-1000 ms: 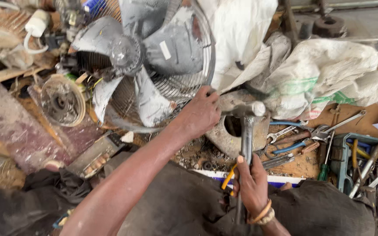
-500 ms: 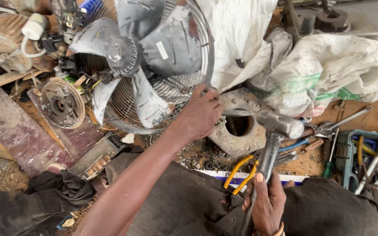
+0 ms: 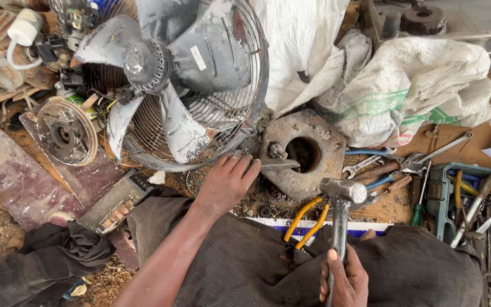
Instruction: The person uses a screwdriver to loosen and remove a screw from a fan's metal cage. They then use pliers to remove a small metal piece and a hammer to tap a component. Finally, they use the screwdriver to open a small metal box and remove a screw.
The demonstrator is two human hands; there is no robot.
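Note:
My left hand (image 3: 227, 183) rests on the ground by the fan's lower rim, fingers closed on a flat grey metal piece (image 3: 279, 165) that points into a rusty block with a round hole (image 3: 319, 128). My right hand (image 3: 345, 278) grips the shaft of a steel hammer (image 3: 343, 191) near its end. The hammer head hangs just below the block's near edge, apart from it. A dusty grey fan in a wire cage (image 3: 183, 85) lies behind my left hand.
Yellow-handled pliers (image 3: 308, 219) lie by the hammer head. Wrenches (image 3: 370, 165) and a green toolbox of tools (image 3: 473, 199) sit at the right. White sacks (image 3: 416, 85) are piled behind the block. A round motor part (image 3: 66, 131) lies left.
The hammer head has come off the block and drawn back toward me. My left hand has slid down from the fan's rim to the block's near-left side.

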